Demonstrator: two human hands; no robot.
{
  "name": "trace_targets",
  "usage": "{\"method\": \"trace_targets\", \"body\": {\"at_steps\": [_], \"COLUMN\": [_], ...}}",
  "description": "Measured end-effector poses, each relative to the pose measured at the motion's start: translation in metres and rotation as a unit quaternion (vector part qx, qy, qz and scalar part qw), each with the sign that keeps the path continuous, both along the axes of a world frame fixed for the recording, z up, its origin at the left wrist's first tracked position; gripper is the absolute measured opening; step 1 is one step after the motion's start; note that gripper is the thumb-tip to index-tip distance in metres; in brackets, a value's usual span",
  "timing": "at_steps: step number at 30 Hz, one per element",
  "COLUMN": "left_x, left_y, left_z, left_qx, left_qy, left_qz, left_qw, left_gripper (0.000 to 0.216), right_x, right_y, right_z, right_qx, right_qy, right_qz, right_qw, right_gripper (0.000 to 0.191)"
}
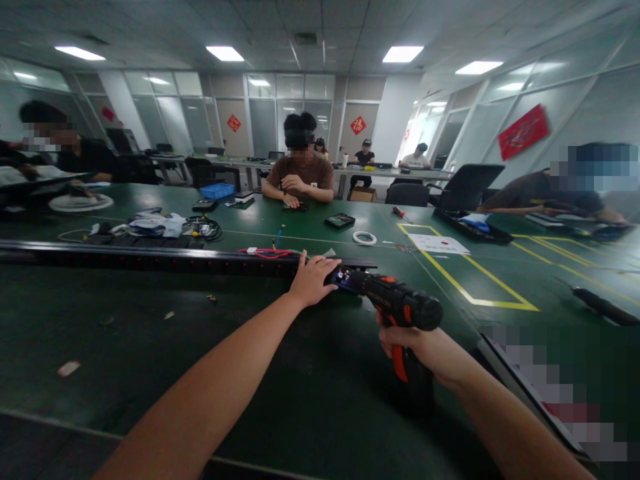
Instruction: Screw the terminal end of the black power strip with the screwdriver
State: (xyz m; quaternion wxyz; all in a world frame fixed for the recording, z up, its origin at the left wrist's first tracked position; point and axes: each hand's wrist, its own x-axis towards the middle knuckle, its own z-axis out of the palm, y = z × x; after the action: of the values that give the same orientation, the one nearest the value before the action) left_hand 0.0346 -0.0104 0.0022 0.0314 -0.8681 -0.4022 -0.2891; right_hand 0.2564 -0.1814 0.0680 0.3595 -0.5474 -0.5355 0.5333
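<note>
My right hand (417, 347) is closed round the grip of a black and orange power screwdriver (400, 305), whose lit tip points left at a small dark device (343, 275). My left hand (313, 279) rests on the green table, fingers curled over that device and holding it steady. The device lies against a long black strip (150, 257) that runs across the table.
Red and blue wires (270, 252), a white tape ring (365, 237), a meter (340, 220), cable clutter (165, 227) and a blue bin (217, 191) lie beyond the strip. Yellow floor-tape lines (470, 293) mark the right side. Several other people sit around the table.
</note>
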Motion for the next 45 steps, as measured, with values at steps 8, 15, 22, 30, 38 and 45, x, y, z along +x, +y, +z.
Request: {"method": "trace_targets", "body": {"at_steps": [8, 15, 22, 30, 38, 45], "left_x": [0.0, 0.0003, -0.0004, 0.0001, 0.0003, 0.0003], "left_y": [-0.0007, -0.0003, -0.0006, -0.0012, -0.0012, -0.0003], "left_z": [0.001, 0.0005, 0.0005, 0.0012, 0.0013, 0.0011], "left_qx": [-0.004, -0.003, -0.003, -0.005, -0.005, -0.003], "left_qy": [0.009, 0.008, 0.005, 0.008, 0.001, 0.004], "left_qz": [0.003, 0.005, 0.003, 0.005, 0.001, 0.001], "left_qw": [1.0, 1.0, 1.0, 1.0, 1.0, 1.0], "left_gripper": [0.063, 0.064, 0.064, 0.064, 0.063, 0.062], "right_x": [0.0012, -0.0012, -0.0015, -0.0023, -0.003, -0.0047], "right_y": [-0.0009, -0.0019, -0.0023, -0.0017, -0.003, -0.0047], "right_z": [0.0001, 0.002, 0.003, 0.0041, 0.0055, 0.0069], "right_qx": [-0.001, -0.005, -0.002, -0.003, -0.004, -0.005], "right_qy": [0.003, 0.002, -0.01, -0.015, -0.006, -0.013], "right_qz": [0.008, 0.002, 0.002, 0.003, 0.006, -0.004], "right_qw": [1.0, 1.0, 1.0, 1.0, 1.0, 1.0], "right_gripper": [0.025, 0.027, 0.026, 0.025, 0.025, 0.029]}}
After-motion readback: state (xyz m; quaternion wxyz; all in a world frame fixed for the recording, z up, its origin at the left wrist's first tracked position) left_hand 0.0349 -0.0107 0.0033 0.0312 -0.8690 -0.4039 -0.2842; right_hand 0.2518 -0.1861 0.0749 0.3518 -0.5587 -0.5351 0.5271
